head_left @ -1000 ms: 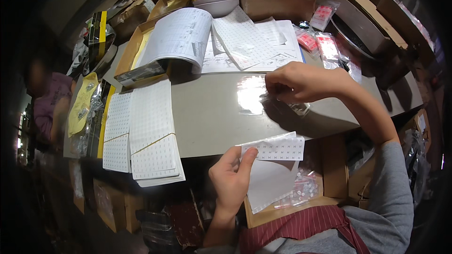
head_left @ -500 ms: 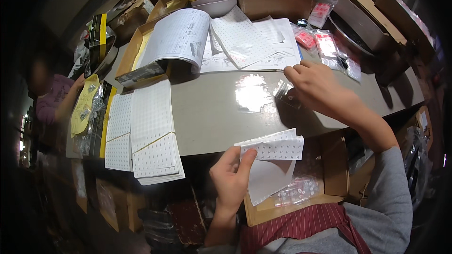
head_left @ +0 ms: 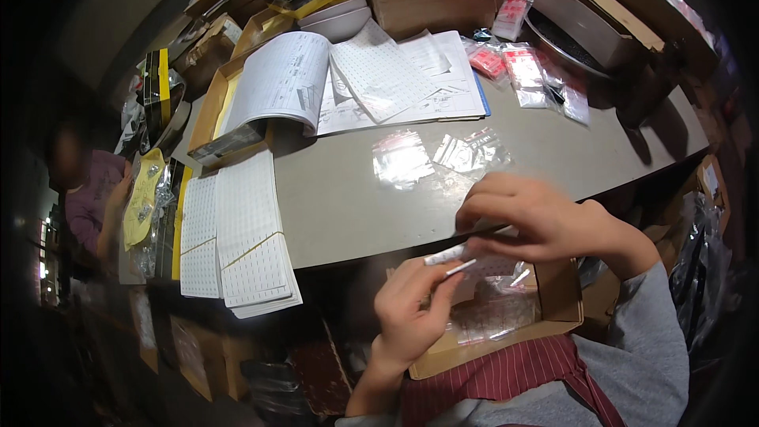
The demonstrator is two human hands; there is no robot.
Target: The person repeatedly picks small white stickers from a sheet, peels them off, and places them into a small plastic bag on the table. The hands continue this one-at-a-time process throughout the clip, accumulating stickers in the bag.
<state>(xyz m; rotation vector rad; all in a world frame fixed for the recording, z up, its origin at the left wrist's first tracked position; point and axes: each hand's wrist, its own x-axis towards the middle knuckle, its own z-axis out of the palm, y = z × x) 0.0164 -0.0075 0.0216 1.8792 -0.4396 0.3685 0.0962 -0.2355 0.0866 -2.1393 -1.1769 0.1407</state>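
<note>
My left hand (head_left: 413,312) is closed on a folded white label sheet (head_left: 447,255), thumb across its lower edge. From the right, my right hand (head_left: 530,217) reaches over the sheet, its fingertips bent and pinched at the sheet's right end; they are slightly blurred. Much of the sheet is hidden between the two hands. Below them, an open cardboard box (head_left: 565,300) rests at my lap with clear plastic bags (head_left: 494,318) inside. On the tabletop just beyond my right hand lie a clear zip bag (head_left: 402,160) and more small zip bags (head_left: 474,150), shining in the light.
Label-sheet stacks (head_left: 253,229) in rubber bands overhang the table's left front edge. Behind are a curled-open booklet (head_left: 277,79) and loose printed sheets (head_left: 379,71). Red-and-white packets (head_left: 526,75) lie at right. Cardboard boxes (head_left: 431,8) line the back. Another person's purple sleeve (head_left: 91,198) shows at left.
My right hand has come back from the small bags on the table to the label sheet. My left hand has tilted the sheet nearly edge-on. The view has shifted slightly.
</note>
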